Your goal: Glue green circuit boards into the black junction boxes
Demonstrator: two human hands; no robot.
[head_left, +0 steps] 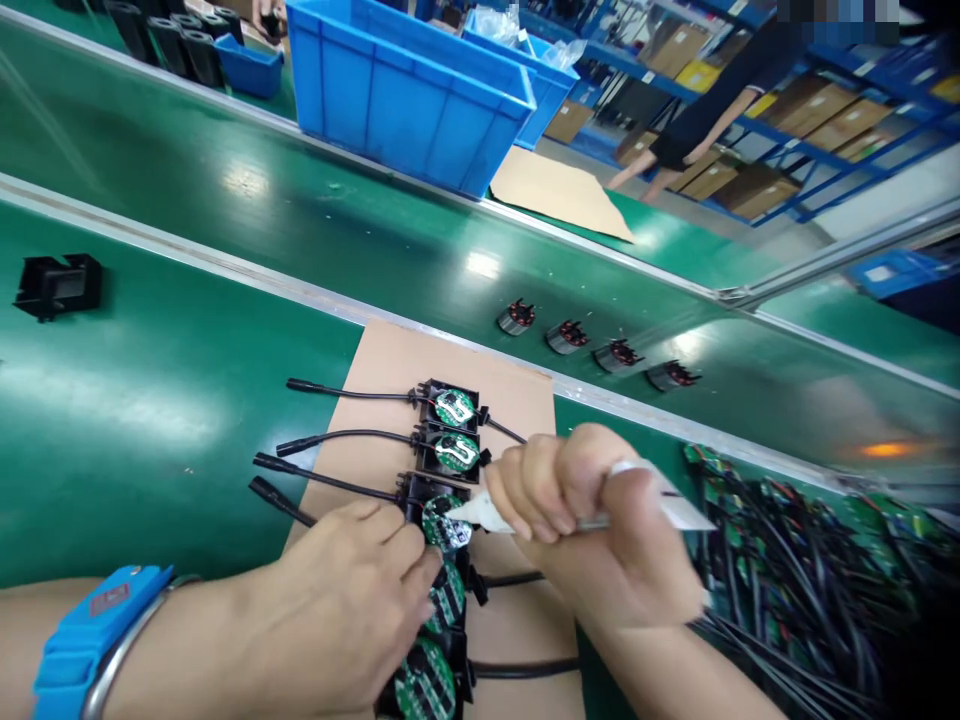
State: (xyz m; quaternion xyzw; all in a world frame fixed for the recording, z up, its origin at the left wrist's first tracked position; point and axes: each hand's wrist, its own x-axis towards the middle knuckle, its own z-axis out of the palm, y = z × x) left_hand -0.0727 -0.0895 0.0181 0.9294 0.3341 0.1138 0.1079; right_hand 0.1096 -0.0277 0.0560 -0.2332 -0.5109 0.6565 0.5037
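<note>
Right hand: seen from the head, here's the right hand, fingers clenched round a slim white squeeze tube with a pointed nozzle.
Nozzle tip: right over the third round green circuit board from the far end; touching or just above, I can't tell.
Left hand: the left hand is down just left of that board, fingers bent over the row of black plastic housings; whether they grip, I can't tell.
Boards: five in view, running far to near, and the two farthest, one round green board and its neighbour, wear bold white lines.
Cables: black cables stick out left and right.
Cardboard: a flat brown sheet lies under the row, on the glossy green counter.
Far side: four metal-and-copper motor cores in a line, a big blue plastic crate behind.
Right side: a heap of black cables with green boards.
Far left: a lone black box-shaped part.
</note>
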